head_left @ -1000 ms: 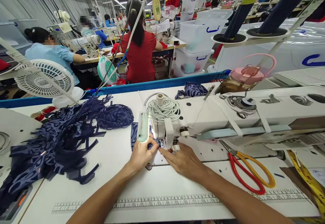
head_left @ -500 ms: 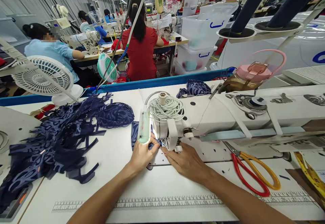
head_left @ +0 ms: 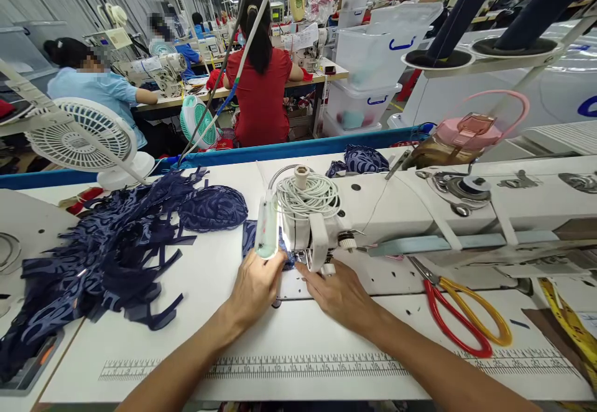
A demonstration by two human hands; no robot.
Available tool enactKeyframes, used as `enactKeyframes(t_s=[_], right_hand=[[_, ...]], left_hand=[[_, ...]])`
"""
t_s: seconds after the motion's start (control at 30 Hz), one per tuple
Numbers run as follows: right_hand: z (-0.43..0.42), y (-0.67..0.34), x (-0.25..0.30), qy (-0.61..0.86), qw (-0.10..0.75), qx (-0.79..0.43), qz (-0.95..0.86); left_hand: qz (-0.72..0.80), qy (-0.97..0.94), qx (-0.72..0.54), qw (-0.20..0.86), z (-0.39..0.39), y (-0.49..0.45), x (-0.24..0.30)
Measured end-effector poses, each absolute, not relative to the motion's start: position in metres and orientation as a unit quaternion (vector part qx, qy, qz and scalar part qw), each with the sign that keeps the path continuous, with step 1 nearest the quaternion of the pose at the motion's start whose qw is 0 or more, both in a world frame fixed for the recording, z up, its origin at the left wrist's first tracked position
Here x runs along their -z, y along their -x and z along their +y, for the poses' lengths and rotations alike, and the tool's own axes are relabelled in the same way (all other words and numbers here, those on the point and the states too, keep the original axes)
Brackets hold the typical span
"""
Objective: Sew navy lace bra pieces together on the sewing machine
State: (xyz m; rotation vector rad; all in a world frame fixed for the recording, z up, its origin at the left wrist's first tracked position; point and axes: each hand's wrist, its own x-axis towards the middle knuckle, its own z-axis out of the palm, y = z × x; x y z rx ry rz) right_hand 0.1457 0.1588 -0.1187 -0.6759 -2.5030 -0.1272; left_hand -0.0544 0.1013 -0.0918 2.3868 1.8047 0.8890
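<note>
A navy patterned fabric piece (head_left: 250, 236) lies under the sewing machine's needle area, partly hidden by a small pale green lamp (head_left: 267, 231) and by my fingers. My left hand (head_left: 256, 284) is closed at the fabric's near edge, thumb and forefinger together just left of the presser foot (head_left: 302, 257). On the other side, my right hand (head_left: 338, 290) rests on the machine bed, its fingers stretched towards the foot and the fabric edge. The sewing machine (head_left: 373, 203) carries a coil of pale cord (head_left: 308, 195) on its head.
Navy fabric strips (head_left: 107, 250) are heaped on the left beside a folded bundle (head_left: 213, 208). Scissors (head_left: 459, 309) and a tape measure (head_left: 566, 318) lie at right. A printed ruler (head_left: 298, 368) runs along the front. A fan (head_left: 81, 132) stands left; co-workers (head_left: 261, 94) sit beyond.
My left hand has drawn slightly back and left, its fingers more curled. The right hand keeps nearly the same place. The view has shifted slightly.
</note>
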Motion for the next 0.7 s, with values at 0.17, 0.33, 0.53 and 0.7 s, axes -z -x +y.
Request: enactKeyframes(t_s=[0.17,0.33,0.53,0.7], right_hand=[[0.158,-0.146,0.122,0.255,0.271,0.039,-0.927],[0.158,-0.145,0.121,0.258,0.269,0.041,-0.927],[0.159,-0.146,0.121,0.263,0.305,0.013,-0.915],[0.159,-0.150,0.123,0.279,0.332,-0.022,-0.901]], left_hand=[[0.512,-0.826,-0.209,-0.111,0.093,0.050,0.097],[0.499,-0.827,-0.218,-0.140,0.095,0.050,0.106],[0.505,-0.822,-0.236,-0.116,0.093,0.053,0.109],[0.508,-0.822,-0.239,-0.101,0.094,0.055,0.114]])
